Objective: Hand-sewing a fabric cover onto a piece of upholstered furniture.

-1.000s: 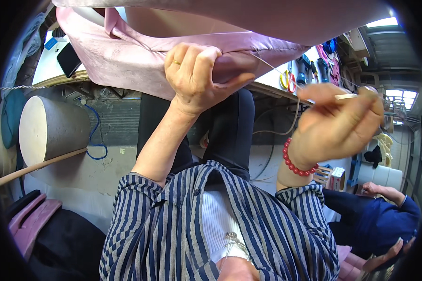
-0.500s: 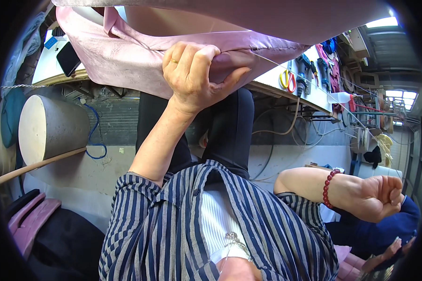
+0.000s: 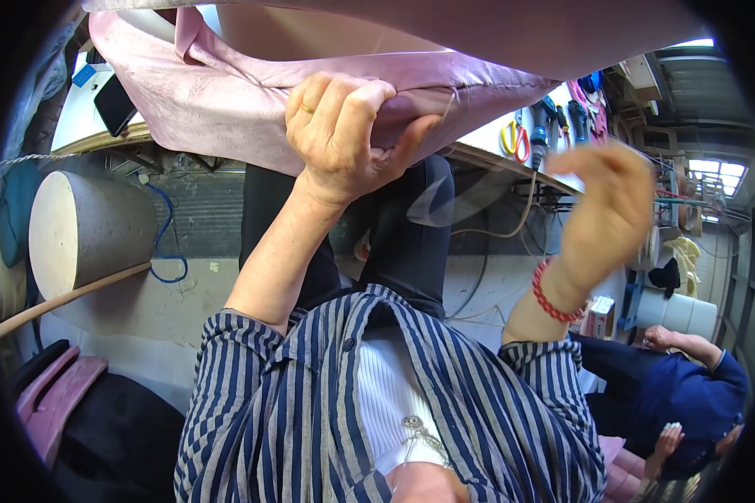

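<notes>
Pink velvety fabric [image 3: 218, 109] covers a large curved piece in front of me, with a puckered seam along its near side. My left hand [image 3: 344, 130] is closed on a fold of this fabric at the seam, its thumb pointing right. My right hand [image 3: 606, 205], with a red bead bracelet at the wrist, is raised to the right of the fabric and apart from it. Motion smears its fingers, so whether it holds anything cannot be made out. A pale, blurred loop of thread [image 3: 461, 205] hangs below the seam, between the fabric and my right hand.
Scissors [image 3: 514, 141] with yellow and red handles lie on the white bench at right, beside power tools [image 3: 541, 126]. A dark tablet-like device [image 3: 115, 105] rests at far left. A large round drum [image 3: 92, 230] stands at left. Another person in blue [image 3: 675, 394] is at lower right.
My right hand has swung from far right up and inward toward the fabric. The thread, taut before, has gone slack. My left hand keeps its grip on the fabric.
</notes>
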A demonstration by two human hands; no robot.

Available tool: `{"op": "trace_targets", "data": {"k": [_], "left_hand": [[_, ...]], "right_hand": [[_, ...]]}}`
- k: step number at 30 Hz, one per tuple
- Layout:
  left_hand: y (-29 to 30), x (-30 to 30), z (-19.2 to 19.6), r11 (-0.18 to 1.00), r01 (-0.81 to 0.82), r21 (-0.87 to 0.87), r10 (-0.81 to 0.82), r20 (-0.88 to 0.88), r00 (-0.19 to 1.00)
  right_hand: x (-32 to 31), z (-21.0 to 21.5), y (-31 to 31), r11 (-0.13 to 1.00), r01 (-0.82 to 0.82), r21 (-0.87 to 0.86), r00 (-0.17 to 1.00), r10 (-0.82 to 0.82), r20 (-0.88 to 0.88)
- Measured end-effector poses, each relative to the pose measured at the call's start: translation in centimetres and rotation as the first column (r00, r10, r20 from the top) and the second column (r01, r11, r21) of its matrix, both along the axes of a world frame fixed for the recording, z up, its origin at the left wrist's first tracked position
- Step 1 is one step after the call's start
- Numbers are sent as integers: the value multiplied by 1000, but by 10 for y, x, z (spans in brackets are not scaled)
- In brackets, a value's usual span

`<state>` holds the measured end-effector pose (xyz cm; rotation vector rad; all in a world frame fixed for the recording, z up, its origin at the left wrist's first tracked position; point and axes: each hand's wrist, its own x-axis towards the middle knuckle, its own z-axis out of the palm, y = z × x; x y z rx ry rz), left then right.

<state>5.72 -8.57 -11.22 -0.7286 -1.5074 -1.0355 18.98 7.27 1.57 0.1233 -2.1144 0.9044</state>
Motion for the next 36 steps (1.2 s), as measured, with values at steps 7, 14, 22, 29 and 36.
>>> {"op": "trace_targets", "data": {"k": [7,14,22,29,36], "left_hand": [[1,-2,-4,1000,28,3,-29,12,1000],[3,8,13,1000,28,-12,-27,81,996],[6,21,42,981,105,-166,-52,296,954],[-8,23,57,803,558,210,-578,505,641],[-59,4,54,274,855,440,-875,482,32]], "right_hand": [[-36,-7,-9,872,-74,485,997,58,47],[-11,-14,-8,960,-169,-226,970,202,133],[-30,-42,11,986,-83,144,990,66,123],[-46,-61,16,983,-114,144,993,119,-21],[-49,-69,18,987,-131,91,989,137,-63]]}}
